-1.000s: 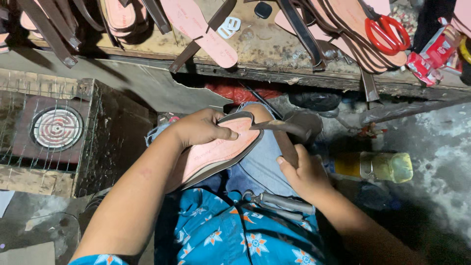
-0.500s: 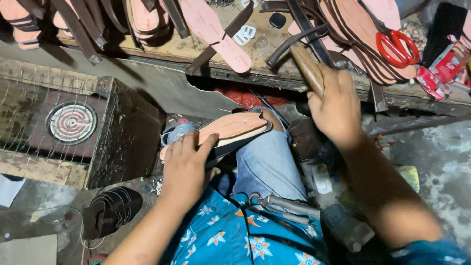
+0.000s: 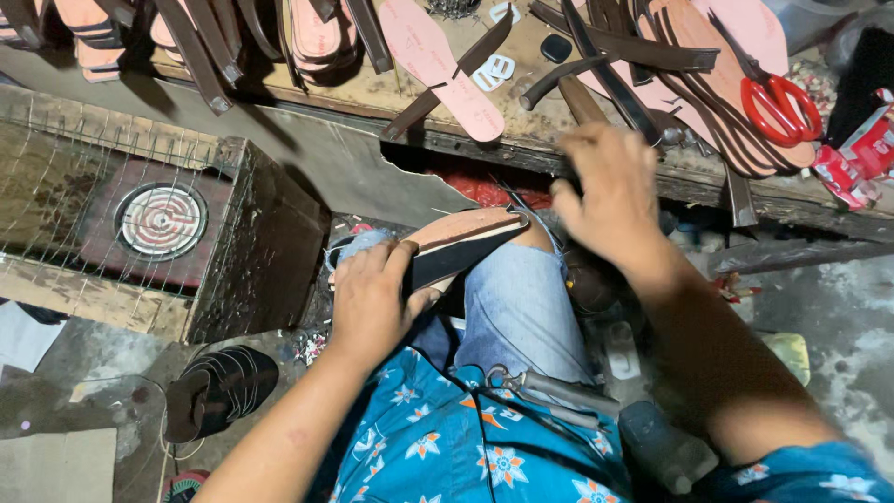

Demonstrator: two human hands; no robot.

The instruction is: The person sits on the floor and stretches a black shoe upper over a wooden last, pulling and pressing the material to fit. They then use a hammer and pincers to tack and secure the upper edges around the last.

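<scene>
Gripping pink sandal sole (image 3: 461,237) on knee, left hand (image 3: 372,298), right hand (image 3: 610,196) blurred above.

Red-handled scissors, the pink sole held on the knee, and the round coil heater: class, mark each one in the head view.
Red-handled scissors (image 3: 780,104), head view: on the red finger loops.
Pink sole (image 3: 461,228), head view: on its pink upper face.
Round coil heater (image 3: 161,221), head view: on the centre of the spiral coil.
</scene>
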